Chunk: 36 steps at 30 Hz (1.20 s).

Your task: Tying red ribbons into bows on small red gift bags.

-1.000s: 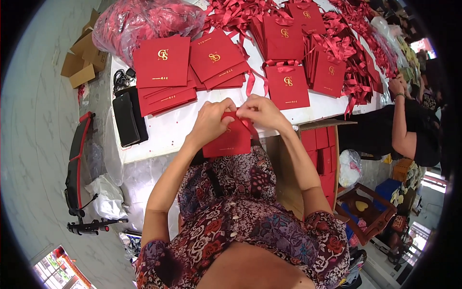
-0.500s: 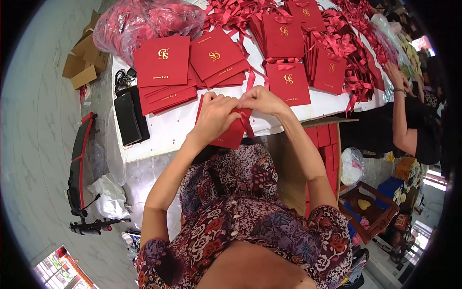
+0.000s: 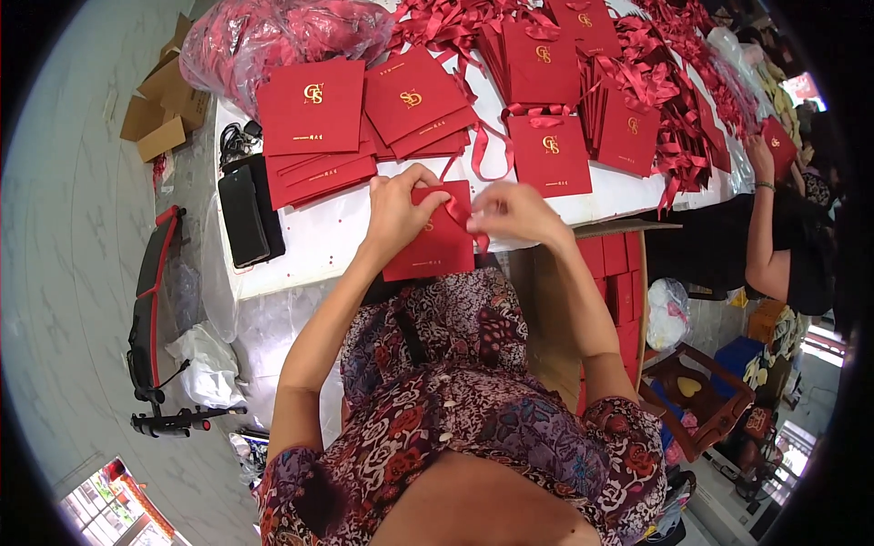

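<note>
A small red paper gift bag (image 3: pixel 428 250) with gold print lies at the table's near edge, just above my lap. My left hand (image 3: pixel 399 211) is closed on its upper left part, the thumb pressing the red ribbon (image 3: pixel 458 211) near the bag's top edge. My right hand (image 3: pixel 521 214) is at the bag's upper right, fingers curled beside the ribbon. It is smeared by motion, so whether it pinches the ribbon does not show. A ribbon end hangs below the right fingertips.
Flat red bags lie stacked (image 3: pixel 314 107) at the left, beside a black phone (image 3: pixel 244 218). Ribboned bags (image 3: pixel 553 156) and loose ribbons fill the right. An open carton (image 3: pixel 624 273) of red bags stands right of my lap. Another person's hand (image 3: pixel 761 164) holds a red bag.
My right hand has moved apart from my left, to the right and slightly down. More of the bag's front now shows. The other person now holds up a red bag.
</note>
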Each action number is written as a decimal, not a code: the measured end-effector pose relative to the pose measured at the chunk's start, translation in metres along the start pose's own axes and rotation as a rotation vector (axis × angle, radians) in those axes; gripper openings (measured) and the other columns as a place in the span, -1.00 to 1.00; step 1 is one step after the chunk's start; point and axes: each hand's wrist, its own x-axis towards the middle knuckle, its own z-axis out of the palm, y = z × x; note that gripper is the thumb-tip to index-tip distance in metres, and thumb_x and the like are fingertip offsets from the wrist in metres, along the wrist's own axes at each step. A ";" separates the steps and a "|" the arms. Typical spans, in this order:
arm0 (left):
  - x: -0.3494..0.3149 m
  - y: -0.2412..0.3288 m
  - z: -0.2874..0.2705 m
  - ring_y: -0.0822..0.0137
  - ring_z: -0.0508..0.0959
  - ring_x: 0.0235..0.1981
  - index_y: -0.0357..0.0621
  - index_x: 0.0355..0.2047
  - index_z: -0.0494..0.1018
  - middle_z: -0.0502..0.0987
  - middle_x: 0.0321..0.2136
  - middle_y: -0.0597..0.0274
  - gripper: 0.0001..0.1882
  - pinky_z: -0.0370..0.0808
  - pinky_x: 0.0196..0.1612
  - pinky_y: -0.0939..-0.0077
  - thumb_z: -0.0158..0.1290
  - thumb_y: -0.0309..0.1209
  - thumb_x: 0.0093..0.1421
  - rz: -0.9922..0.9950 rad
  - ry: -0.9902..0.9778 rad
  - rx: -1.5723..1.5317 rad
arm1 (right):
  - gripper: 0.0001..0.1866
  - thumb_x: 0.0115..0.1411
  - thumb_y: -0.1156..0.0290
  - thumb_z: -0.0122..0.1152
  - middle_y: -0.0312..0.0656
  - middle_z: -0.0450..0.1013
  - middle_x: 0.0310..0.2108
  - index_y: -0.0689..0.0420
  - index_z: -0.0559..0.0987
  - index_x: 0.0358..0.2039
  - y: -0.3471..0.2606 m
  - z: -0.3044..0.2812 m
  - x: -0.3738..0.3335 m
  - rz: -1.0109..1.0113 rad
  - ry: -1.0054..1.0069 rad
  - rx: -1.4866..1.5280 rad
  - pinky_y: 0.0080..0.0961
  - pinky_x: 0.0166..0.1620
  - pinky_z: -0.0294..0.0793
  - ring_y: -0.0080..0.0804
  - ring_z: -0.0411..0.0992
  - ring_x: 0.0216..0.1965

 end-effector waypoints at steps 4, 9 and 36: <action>0.010 -0.004 0.008 0.24 0.61 -0.55 -0.18 -0.39 0.52 0.61 -0.55 0.18 -0.81 0.37 -0.20 0.31 0.27 -0.36 0.11 0.069 0.084 0.180 | -0.59 0.09 0.12 0.41 -0.28 0.41 -0.67 0.18 0.52 -0.64 0.005 0.007 -0.007 -0.044 -0.176 -0.180 -0.40 -0.46 0.31 -0.47 0.39 -0.58; -0.011 0.005 0.035 0.09 0.40 -0.14 -0.14 -0.24 0.46 0.49 -0.24 0.14 -0.81 0.24 -0.08 0.19 0.13 -0.36 0.18 0.197 0.300 0.225 | -0.64 0.25 0.19 0.32 -0.51 0.34 -0.69 0.14 0.54 -0.59 -0.010 0.017 0.008 0.198 -0.058 0.492 -0.70 -0.57 0.14 -0.80 0.27 -0.63; -0.044 -0.025 -0.002 0.52 0.54 -0.52 -0.24 -0.21 0.43 0.58 -0.48 0.27 -0.76 0.51 -0.43 0.66 0.23 -0.40 0.22 -0.461 0.003 -0.757 | -0.75 0.09 0.44 0.38 -0.12 0.49 -0.34 0.21 0.57 -0.22 -0.042 0.065 0.020 -0.170 0.086 0.173 -0.35 -0.25 0.49 -0.17 0.51 -0.32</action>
